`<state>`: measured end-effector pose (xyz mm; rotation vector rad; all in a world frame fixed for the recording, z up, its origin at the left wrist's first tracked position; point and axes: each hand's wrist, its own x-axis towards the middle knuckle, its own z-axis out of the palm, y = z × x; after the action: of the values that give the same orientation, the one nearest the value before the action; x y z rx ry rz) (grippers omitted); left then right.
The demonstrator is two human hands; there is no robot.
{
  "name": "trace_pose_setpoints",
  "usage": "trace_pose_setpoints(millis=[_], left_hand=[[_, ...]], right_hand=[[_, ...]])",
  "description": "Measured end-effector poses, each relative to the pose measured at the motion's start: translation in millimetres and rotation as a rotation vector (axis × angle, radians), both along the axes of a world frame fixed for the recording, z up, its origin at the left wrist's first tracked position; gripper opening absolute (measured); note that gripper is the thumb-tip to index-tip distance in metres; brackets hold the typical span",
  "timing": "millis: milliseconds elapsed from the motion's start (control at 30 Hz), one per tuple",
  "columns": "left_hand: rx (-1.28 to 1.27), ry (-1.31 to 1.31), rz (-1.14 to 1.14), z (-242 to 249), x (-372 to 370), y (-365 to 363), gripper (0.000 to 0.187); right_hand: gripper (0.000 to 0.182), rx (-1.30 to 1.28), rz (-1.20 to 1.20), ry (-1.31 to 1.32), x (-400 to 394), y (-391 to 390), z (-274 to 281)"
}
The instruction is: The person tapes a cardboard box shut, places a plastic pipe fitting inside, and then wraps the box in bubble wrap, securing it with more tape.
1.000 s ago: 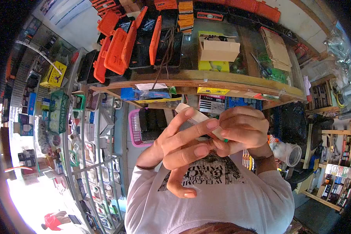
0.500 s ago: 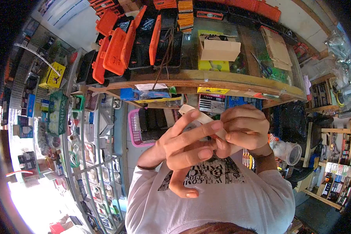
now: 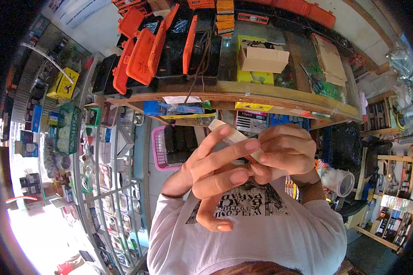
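Note:
A pale, cream-coloured strip (image 3: 234, 134), flat and narrow, is held between my two hands in front of my chest; its exact kind I cannot make out. My left hand (image 3: 215, 167) has its index and middle fingers laid over the strip's near side, while its lower fingers stick out, bent and apart. At the strip's right end, my right hand (image 3: 287, 151) pinches with thumb and curled fingers. Both hands' fingertips meet closely there, hiding part of the strip. Behind them is my white printed shirt (image 3: 248, 243).
Beyond my hands stands a glass-topped wooden counter (image 3: 206, 91) with open orange-lidded cases (image 3: 140, 57), an open cardboard box (image 3: 264, 59) and scissors (image 3: 314, 83). A pink basket (image 3: 158, 149) is below it. Metal racks (image 3: 108, 197) of goods line the left; a clear jar (image 3: 344, 182) sits right.
The view has shifted slightly, so the counter appears a little further right. Both hands keep nearly the same hold on the strip, with only small finger movements.

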<state>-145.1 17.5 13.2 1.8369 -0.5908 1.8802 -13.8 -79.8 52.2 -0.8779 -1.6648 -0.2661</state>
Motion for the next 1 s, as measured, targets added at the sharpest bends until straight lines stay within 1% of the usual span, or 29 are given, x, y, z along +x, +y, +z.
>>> trace_pose_setpoints(millis=[133, 167, 233, 300, 333, 400, 433, 500, 533, 600, 633, 700, 800, 833, 933, 1000], left_hand=[[0.034, -0.035, 0.037, 0, 2, 3, 0.073], [0.055, -0.088, 0.039, -1, 5, 4, 0.069], [0.018, -0.052, -0.01, -3, 2, 3, 0.059], [-0.054, 0.141, -0.074, 1, -10, 2, 0.052], [-0.11, 0.318, -0.113, 10, -26, 2, 0.05], [-0.124, 0.329, -0.12, 10, -27, 0, 0.047], [-0.081, 0.163, -0.089, 2, -13, -1, 0.047], [0.004, -0.061, -0.034, -5, 6, 2, 0.046], [0.045, -0.117, -0.011, -6, 12, 5, 0.046], [0.031, -0.07, 0.002, -4, 8, 5, 0.045], [-0.023, 0.033, -0.006, 1, -5, 0, 0.046], [-0.072, 0.12, -0.039, 8, -11, -2, 0.046], [-0.092, 0.083, -0.127, 10, -8, -3, 0.046], [-0.089, 0.077, -0.124, 9, -6, -1, 0.048], [-0.073, 0.082, -0.116, 8, -3, 1, 0.053], [-0.06, 0.083, -0.11, 6, 0, 4, 0.057]], right_hand=[[0.025, 0.036, 0.085, -0.041, 6, 3, 0], [0.026, 0.019, 0.099, -0.073, 8, 2, 2], [0.029, -0.014, 0.124, -0.137, 11, 0, 7], [0.031, -0.002, 0.102, -0.124, 9, -1, 5], [0.032, 0.003, 0.091, -0.117, 8, -2, 4], [0.033, 0.012, 0.094, -0.115, 10, 0, 2], [0.033, 0.017, 0.095, -0.115, 11, 1, 1], [0.033, 0.071, 0.109, -0.006, 6, 4, -5], [0.033, 0.097, 0.115, 0.05, 4, 4, -6], [0.031, -0.029, 0.044, -0.017, 5, -4, 4], [0.03, -0.091, 0.008, -0.051, 5, -6, 8], [0.029, -0.055, 0.004, -0.061, 6, -6, 6], [0.029, -0.023, 0.026, -0.042, 6, -6, 6], [0.029, -0.016, 0.039, -0.031, 6, -6, 6], [0.032, -0.121, 0.181, 0.024, 14, -7, 14], [0.026, -0.16, 0.169, -0.001, 20, -7, 21]])
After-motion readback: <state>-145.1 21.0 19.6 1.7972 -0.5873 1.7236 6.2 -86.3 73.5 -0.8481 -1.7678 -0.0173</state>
